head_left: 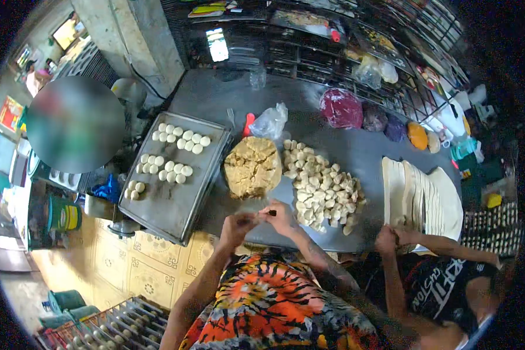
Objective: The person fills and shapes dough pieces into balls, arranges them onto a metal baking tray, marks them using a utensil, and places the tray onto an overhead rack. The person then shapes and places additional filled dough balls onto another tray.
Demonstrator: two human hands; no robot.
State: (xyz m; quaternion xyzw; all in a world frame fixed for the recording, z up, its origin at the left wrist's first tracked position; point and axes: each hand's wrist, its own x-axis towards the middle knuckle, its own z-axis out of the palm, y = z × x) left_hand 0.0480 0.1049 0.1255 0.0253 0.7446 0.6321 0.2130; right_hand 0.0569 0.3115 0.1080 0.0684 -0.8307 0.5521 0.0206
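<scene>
- Evidently a small dark piece [272,213] sits at the right hand's [282,218] pinched fingertips; its long axis is too small to tell.
- Left hand [238,226] curls just beside it, fingers bunched, grip unclear.
- Straight beyond both hands lies the cracked brown filling mound [252,166].
- Dough pieces [326,195] spread across the counter [216,93], nearer the right hand.

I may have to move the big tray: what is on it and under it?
On the tray sit clusters of pale dough balls, with bare metal around them. Tiled floor shows past its near edge; whatever supports it is covered.
</scene>
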